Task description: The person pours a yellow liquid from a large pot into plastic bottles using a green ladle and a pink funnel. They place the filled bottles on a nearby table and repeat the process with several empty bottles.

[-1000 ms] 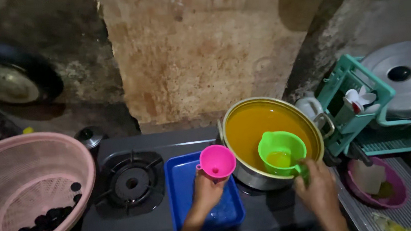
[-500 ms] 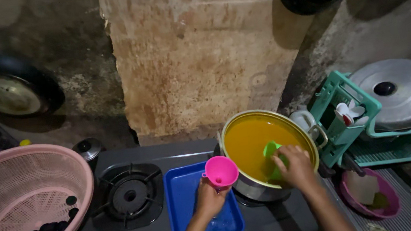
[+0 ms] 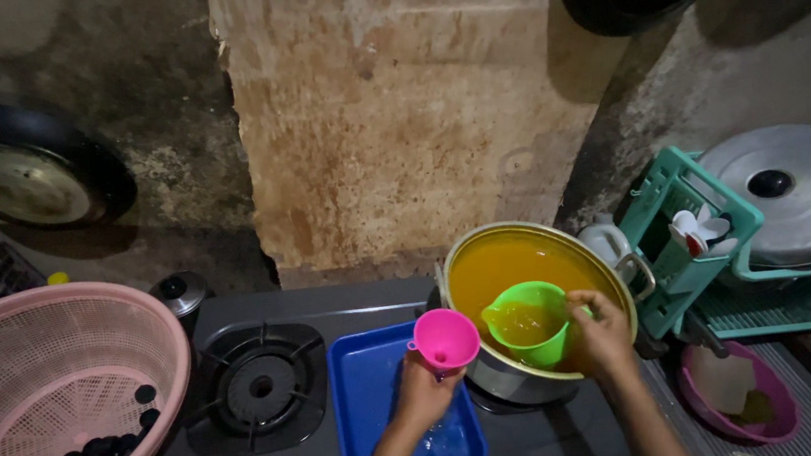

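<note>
Green jug, full of orange liquid, gripped by right hand over pot; left hand grips pink funnel beside pot rim, above blue tray.

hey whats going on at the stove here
A person's right hand holds a green cup full of orange liquid above a big pot of the same liquid. The left hand holds a pink funnel over a blue tray on the stove. A pink basket sits to the left.
</note>
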